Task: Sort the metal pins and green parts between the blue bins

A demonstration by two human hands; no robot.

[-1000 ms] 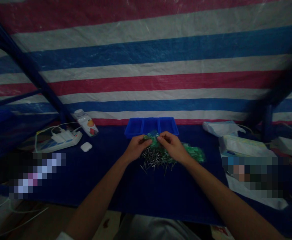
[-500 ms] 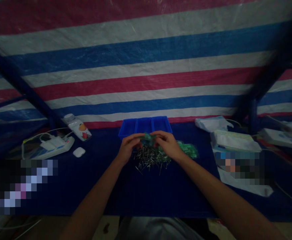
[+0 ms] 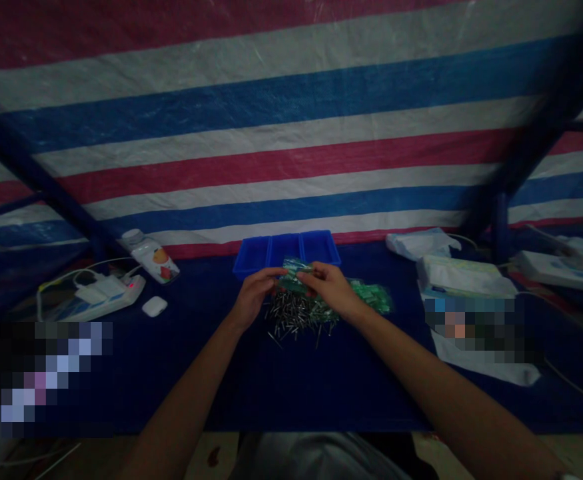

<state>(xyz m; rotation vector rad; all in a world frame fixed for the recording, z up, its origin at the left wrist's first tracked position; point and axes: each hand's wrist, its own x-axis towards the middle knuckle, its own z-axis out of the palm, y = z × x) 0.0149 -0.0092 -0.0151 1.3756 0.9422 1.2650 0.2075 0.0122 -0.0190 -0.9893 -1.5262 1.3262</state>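
Between my two hands is a small clear plastic bag with a greenish tint; what it contains is too dim to make out. My left hand pinches its left side, and my right hand grips its right side with fingers closed. Just below them lies a pile of thin metal screws or nails, loose on the dark blue table. Green-tinted plastic bags lie to the right of the pile, partly covered by my right hand. Behind my hands stands a blue three-compartment tray.
At the left are a white power strip, a white bottle and a small white case. To the right lie a tissue pack, a white plastic packet and another power strip. A striped tarp hangs behind.
The plastic bag between my hands shows more of its surface now, spread flatter. My hands have shifted only slightly, and the view has moved a little.
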